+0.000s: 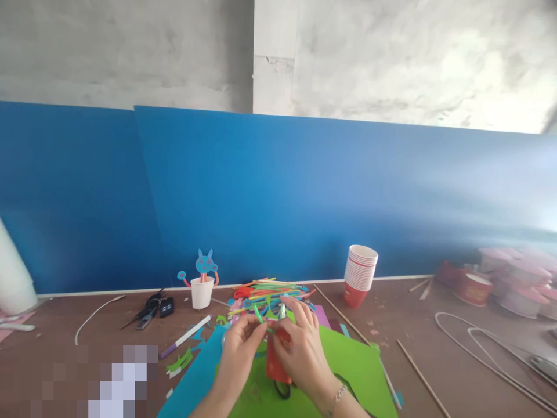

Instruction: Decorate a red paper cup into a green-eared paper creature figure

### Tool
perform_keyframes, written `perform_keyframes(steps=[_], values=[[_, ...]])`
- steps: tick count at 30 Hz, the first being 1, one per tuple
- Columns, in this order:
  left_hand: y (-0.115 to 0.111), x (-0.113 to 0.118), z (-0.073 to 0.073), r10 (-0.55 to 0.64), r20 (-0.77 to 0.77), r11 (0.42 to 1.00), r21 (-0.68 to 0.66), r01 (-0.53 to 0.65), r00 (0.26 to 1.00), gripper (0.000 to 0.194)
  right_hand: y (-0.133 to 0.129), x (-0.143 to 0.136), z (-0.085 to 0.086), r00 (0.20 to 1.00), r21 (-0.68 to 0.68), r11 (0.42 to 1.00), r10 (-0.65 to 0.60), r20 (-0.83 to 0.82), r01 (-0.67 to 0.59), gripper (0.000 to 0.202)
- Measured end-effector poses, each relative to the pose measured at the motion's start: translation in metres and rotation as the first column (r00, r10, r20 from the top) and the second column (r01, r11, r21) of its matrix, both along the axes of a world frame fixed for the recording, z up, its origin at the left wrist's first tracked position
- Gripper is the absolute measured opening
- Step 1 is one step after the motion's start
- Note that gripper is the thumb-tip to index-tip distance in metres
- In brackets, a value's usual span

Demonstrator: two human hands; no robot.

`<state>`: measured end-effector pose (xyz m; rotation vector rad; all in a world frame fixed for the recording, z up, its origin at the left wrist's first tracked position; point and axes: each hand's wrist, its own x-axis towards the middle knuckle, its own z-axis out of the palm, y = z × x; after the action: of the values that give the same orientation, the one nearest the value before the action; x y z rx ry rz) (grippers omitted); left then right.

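Both hands meet above a green sheet [365, 371] at the table's near middle. My left hand [244, 339] pinches a small green strip [258, 314] between thumb and fingers. My right hand [300, 342] is closed around the upper part of a red paper cup [275, 366], with its fingertips near the green strip and a shiny narrow piece [282, 311]. A black loop [282, 390] shows at the cup's lower end. Part of the cup is hidden by my right hand.
Behind my hands lies a pile of coloured sticks [270, 293]. A white cup with a blue paper figure [202, 292] stands left, a cup stack [360, 270] right. A marker [186, 337], keys [166, 307], wooden sticks [422, 377] and a white cable [483, 351] lie around.
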<state>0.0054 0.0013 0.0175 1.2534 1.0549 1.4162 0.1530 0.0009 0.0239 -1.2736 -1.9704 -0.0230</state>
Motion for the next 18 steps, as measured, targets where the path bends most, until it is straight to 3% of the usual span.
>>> perform_keyframes(steps=[8, 18], values=[[-0.002, -0.001, 0.005, 0.014, -0.048, 1.000, -0.004, -0.014, 0.999, 0.030, -0.004, -0.002, -0.008, 0.998, 0.100, 0.993, 0.065, -0.014, -0.064, 0.016], [-0.005, 0.005, -0.012, 0.087, -0.050, 0.996, 0.032, -0.085, 0.995, 0.031, -0.009, -0.009, -0.005, 0.995, -0.016, 0.997, 0.074, -0.070, -0.075, 0.015]])
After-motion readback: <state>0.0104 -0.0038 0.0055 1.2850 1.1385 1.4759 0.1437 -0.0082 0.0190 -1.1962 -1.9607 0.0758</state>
